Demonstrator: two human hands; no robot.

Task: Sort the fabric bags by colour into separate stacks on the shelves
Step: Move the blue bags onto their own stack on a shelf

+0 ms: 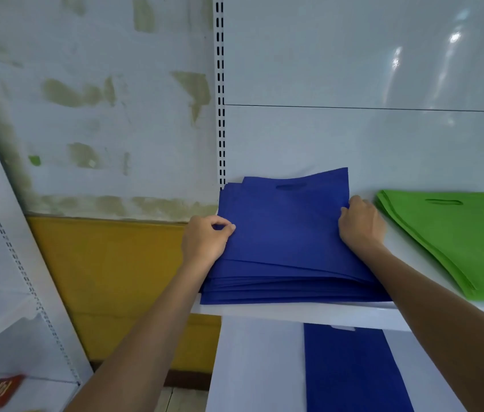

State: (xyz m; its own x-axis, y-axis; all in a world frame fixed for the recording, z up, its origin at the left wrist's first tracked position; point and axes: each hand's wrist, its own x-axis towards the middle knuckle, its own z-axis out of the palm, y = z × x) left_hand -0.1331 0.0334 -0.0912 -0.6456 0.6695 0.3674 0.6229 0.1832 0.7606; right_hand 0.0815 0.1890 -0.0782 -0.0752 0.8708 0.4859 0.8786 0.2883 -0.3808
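Pinches left edge of stacked flat blue fabric bags (285, 233) with left hand (208, 237), grips right edge with right hand (359, 221), beside stacked green fabric bags (457, 233).

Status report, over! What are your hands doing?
Left hand pinches blue stack left edge; right hand grips right edge. Green stack apart, alongside. Nothing in the way.

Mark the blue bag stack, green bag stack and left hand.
blue bag stack (285, 233), head view, top bag's middle.
green bag stack (457, 233), head view, top bag's middle.
left hand (205, 239), head view, back of hand.
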